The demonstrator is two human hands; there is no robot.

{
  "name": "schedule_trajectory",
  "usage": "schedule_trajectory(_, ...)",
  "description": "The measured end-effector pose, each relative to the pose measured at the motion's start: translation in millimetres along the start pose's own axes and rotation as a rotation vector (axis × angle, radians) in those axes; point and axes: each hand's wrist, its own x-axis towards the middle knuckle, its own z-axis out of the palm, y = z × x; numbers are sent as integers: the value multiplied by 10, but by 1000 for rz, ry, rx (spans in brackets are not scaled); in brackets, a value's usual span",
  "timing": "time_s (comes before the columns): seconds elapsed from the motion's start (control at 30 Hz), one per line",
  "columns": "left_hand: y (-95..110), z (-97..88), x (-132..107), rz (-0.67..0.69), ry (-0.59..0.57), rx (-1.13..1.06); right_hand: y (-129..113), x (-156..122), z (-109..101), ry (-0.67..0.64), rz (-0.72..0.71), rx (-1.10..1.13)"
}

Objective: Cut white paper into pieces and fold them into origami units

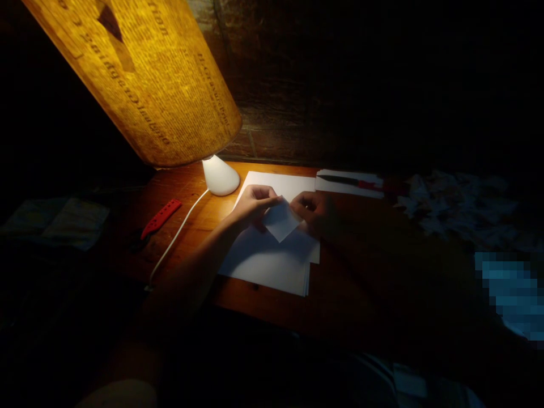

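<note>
A small square of white paper point(280, 222) hangs corner-down between my hands, above a stack of larger white sheets point(263, 269). My left hand point(260, 199) pinches its upper left side between thumb and fingers. At the upper right edge, the curled fingers of my right hand point(309, 207) close on the same paper; that hand is in shadow, so its grip shows only partly. The big sheets lie flat on the wooden table under both hands.
A lamp with a printed yellow shade point(170, 85) and white base point(221, 177) stands at the back left, its white cord point(178, 232) trailing forward. A red-handled tool point(161, 218) lies left. A knife point(340, 179) rests on white paper point(369, 191). Crumpled papers point(459, 204) lie right.
</note>
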Motion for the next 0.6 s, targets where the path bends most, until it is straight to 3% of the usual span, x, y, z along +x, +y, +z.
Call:
schedule_trajectory(0.2,115,68,-20,-7,32,25,33,29,-7,100,-25,-12)
schedule_trajectory(0.37,192,68,-55,-111,18,76,46,33,-23,37,-27,-52)
schedule_trajectory(0.6,224,-1,-106,-240,-149,181,18,16,11,13,-67,-163)
